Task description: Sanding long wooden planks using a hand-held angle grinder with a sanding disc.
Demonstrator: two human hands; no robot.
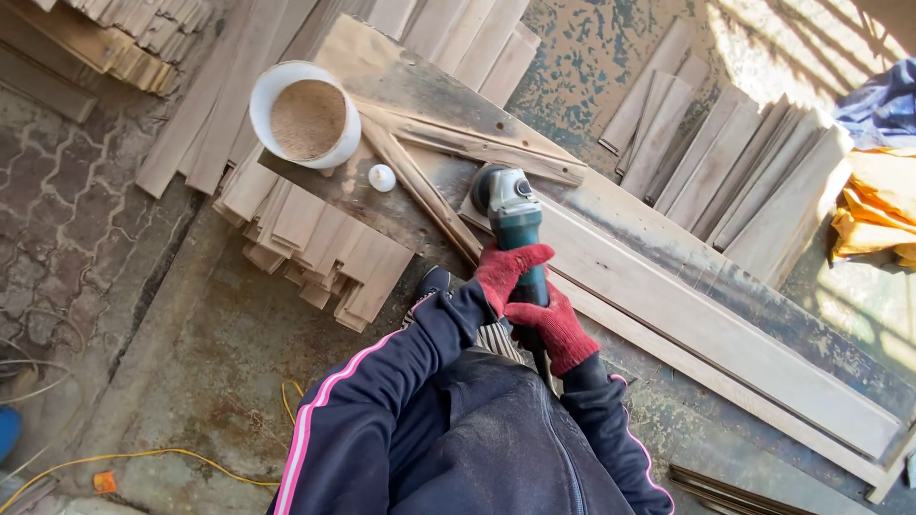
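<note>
Both my hands wear red knit gloves and grip a teal angle grinder (515, 227). My left hand (508, 271) wraps the grinder's body from the left. Just below it, my right hand (553, 327) closes on the rear of the handle. The grinder's grey head and disc (496, 191) rest on a long pale wooden plank (706, 324), which lies on a worn board serving as a bench (420, 95). My dark sleeves with pink stripes fill the lower middle.
A white bucket of sawdust (305, 114) and a small white cap (382, 177) sit on the bench at left. Stacks of short planks (315, 248) lie below it, more planks (744, 172) at right. Orange and blue cloth (878, 200) far right; yellow cable (143, 460) on the floor.
</note>
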